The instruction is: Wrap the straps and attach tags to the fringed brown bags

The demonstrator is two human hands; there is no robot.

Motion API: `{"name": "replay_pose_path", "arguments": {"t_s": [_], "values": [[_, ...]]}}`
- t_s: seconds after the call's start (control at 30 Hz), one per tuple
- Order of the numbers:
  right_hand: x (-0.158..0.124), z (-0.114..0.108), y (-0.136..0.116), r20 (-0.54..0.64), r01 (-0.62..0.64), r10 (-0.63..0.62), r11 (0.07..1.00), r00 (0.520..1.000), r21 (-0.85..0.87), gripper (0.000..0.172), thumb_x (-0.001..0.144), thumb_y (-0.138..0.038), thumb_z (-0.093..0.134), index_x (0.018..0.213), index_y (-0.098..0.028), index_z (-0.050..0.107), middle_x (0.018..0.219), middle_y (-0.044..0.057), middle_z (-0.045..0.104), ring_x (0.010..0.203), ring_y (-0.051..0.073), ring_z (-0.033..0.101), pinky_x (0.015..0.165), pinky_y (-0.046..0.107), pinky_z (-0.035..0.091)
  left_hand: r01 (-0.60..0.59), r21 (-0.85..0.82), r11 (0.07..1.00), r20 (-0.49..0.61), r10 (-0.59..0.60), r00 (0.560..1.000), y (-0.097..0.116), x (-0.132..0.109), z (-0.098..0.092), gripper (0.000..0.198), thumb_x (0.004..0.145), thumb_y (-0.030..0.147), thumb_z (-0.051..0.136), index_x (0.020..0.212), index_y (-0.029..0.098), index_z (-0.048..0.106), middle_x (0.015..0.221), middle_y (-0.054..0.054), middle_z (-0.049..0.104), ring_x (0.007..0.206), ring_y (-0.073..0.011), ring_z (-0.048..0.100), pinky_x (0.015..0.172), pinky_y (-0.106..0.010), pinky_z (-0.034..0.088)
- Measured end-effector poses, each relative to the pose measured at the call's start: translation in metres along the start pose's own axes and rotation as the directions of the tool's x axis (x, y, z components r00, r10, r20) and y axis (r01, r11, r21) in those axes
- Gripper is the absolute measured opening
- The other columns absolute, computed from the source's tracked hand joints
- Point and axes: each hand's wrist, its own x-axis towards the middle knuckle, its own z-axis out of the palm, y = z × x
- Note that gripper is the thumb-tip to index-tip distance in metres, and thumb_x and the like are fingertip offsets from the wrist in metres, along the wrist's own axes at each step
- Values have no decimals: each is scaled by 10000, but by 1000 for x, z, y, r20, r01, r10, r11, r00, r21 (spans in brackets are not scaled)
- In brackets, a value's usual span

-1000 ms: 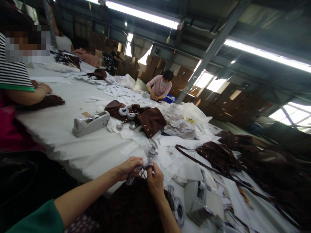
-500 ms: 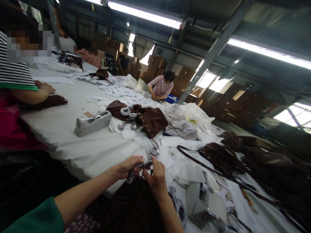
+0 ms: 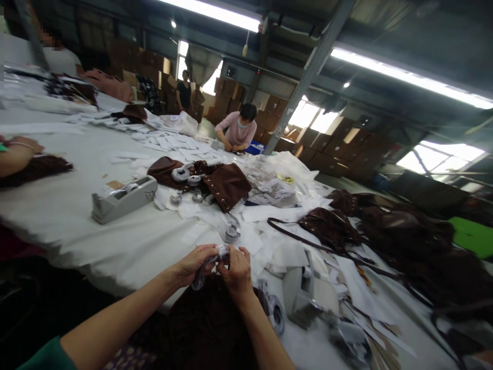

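The left hand (image 3: pixel 196 265) and right hand (image 3: pixel 238 272) were curled nearly closed on a pale wrapped strip (image 3: pixel 201 273), their fingers hiding its middle, so its exact form was hard to make out. Below the hands lay a dark brown bag (image 3: pixel 204 334), cut off by the lower edge; right of the right hand, a tape roll (image 3: pixel 276 313) sat on the white worktop (image 3: pixel 115 246).

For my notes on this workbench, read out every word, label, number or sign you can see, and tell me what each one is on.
Nothing here can be read for certain.
Dark marks on the tape dispenser: too blurred to read.
Yellow sticker on the plastic bag: too small to read.
White paper slips: no readable print.
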Motion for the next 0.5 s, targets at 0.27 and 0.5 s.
{"name": "replay_pose_path", "arguments": {"t_s": [0.27, 0.5], "values": [[-11, -10, -15, 75, -115, 117, 993, 990, -30, 379, 919, -328, 449, 1212, -92, 490, 907, 95, 678, 846, 198, 628, 971, 438, 363, 17, 85, 996, -7, -16, 1000, -10, -4, 4, 295, 769, 433, 637, 830, 159, 545, 492, 85, 394, 409, -44, 309, 383, -144, 247], [-40, -101, 27, -53, -438, 436, 899, 898, -22, 397, 901, -380, 491, 1230, -166, 554, 1022, 107, 675, 886, 216, 622, 844, 375, 446, 32, 97, 995, 45, -37, 998, -4, -9, 6, 288, 789, 413, 645, 893, 149, 599, 676, 9, 560, 439, -26, 327, 386, -135, 247]]}}
